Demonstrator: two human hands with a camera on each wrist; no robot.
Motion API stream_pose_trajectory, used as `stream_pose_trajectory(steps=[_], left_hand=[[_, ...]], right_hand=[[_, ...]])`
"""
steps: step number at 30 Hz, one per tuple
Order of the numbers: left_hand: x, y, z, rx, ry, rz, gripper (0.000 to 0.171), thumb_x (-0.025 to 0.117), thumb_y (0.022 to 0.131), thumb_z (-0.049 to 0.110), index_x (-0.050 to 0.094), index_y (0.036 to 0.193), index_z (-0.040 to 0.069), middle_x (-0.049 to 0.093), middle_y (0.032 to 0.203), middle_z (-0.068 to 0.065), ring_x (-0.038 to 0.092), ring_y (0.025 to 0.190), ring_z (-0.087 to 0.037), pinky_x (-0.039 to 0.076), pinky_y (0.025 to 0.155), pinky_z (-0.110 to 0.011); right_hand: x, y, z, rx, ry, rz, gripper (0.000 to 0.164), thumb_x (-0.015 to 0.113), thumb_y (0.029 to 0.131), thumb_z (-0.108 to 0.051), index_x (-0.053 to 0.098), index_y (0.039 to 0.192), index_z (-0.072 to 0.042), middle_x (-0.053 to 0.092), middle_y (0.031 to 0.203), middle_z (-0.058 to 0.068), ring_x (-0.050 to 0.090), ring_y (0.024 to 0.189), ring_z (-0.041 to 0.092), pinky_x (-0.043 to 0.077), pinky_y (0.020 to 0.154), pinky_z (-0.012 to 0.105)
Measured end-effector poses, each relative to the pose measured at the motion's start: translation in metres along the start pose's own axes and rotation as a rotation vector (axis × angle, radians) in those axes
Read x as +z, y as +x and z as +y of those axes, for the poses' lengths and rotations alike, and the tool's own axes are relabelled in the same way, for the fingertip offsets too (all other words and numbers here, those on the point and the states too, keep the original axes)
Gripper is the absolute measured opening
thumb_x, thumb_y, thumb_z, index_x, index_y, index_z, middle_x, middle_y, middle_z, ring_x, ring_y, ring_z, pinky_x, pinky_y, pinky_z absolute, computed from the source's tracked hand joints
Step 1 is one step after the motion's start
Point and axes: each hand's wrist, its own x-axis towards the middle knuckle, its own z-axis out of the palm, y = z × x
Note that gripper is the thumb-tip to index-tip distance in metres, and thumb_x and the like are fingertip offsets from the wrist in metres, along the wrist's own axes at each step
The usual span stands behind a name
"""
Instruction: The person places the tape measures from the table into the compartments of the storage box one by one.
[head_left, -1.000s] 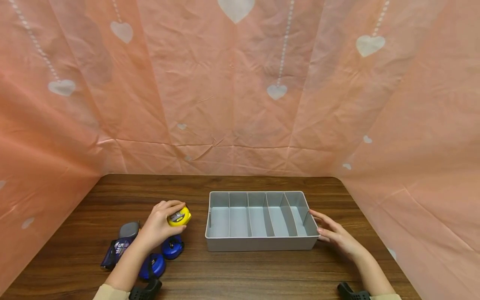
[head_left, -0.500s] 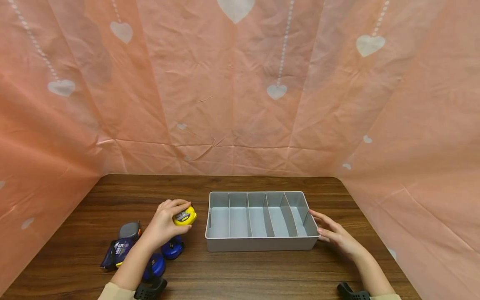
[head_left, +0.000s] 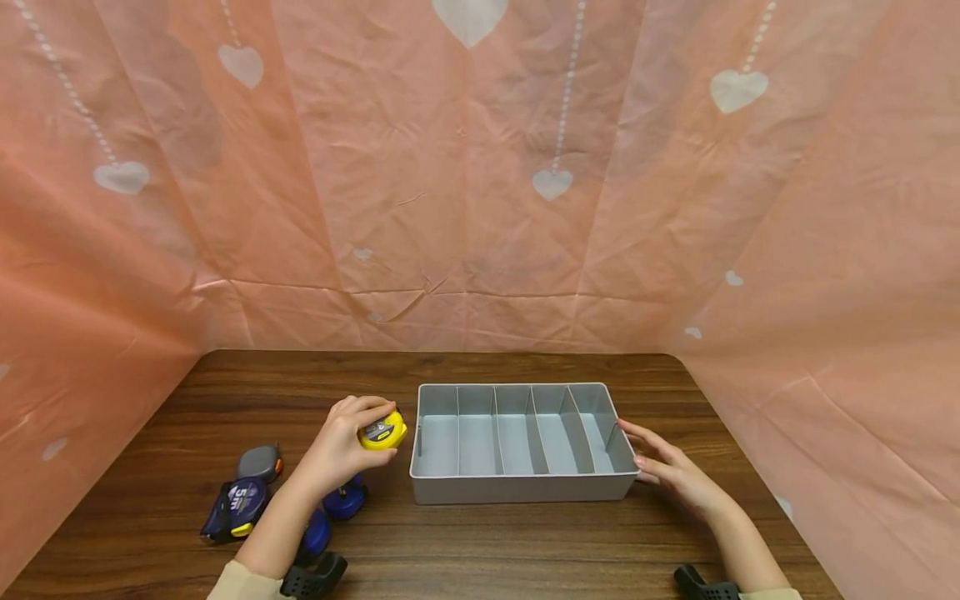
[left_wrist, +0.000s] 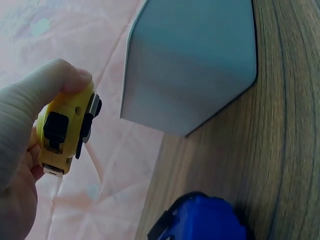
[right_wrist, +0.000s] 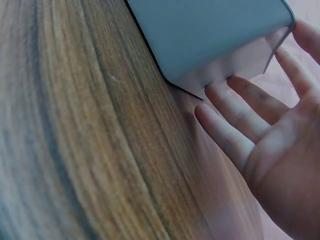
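My left hand (head_left: 339, 446) pinches a yellow tape measure (head_left: 383, 431) between thumb and fingers, above the table just left of the grey divided box (head_left: 525, 490). The left wrist view shows the tape measure's edge, with a black button and a metal hook, apart from the box wall (left_wrist: 185, 65). My right hand (head_left: 678, 477) touches the box's right end. In the right wrist view its fingers are spread and nearly straight, with fingertips against the end wall (right_wrist: 220, 65). The box has several narrow compartments with nothing in them.
Beside and partly behind my left forearm lie two blue tape measures (head_left: 345, 500), a dark navy one (head_left: 238, 507) marked 5m, and a grey one (head_left: 258, 462). The wooden table (head_left: 480, 550) is bounded by a pink heart-patterned cloth (head_left: 465, 208) at the back and sides.
My left hand has carried the yellow tape measure rightward, closer to the box's left end. More of the navy and grey tape measures now shows. The right hand and box have stayed in place.
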Motion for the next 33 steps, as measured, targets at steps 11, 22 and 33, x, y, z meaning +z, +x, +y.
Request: stream_pose_trajectory(steps=[11,22,33], left_hand=[[0.005,0.005,0.01,0.017,-0.032,-0.013,0.058,0.084,0.056,0.019,0.065,0.11,0.005,0.057,0.109,0.004,0.045,0.098,-0.017,0.034,0.083,-0.039],[0.012,0.011,0.017,0.037,-0.047,-0.051,0.059,0.083,0.057,0.016,0.064,0.112,0.008,0.055,0.112,0.007,0.044,0.099,-0.013,0.033,0.087,-0.039],[0.023,0.016,0.025,0.079,-0.038,-0.069,0.059,0.082,0.055,0.017,0.065,0.111,0.008,0.056,0.108,0.009,0.044,0.095,-0.009,0.032,0.086,-0.036]], right_hand=[[0.0,0.0,0.0,-0.001,-0.008,0.005,0.052,0.038,0.093,0.002,0.018,0.14,0.004,0.013,0.134,0.039,0.042,0.117,0.021,0.045,0.085,0.033],[0.0,0.002,0.0,0.022,-0.022,0.016,0.052,0.039,0.093,0.0,0.019,0.14,0.002,0.016,0.133,0.039,0.044,0.115,0.02,0.045,0.085,0.033],[0.0,0.003,0.0,0.022,-0.021,0.015,0.051,0.039,0.093,0.001,0.019,0.14,0.003,0.019,0.133,0.038,0.046,0.114,0.017,0.045,0.085,0.033]])
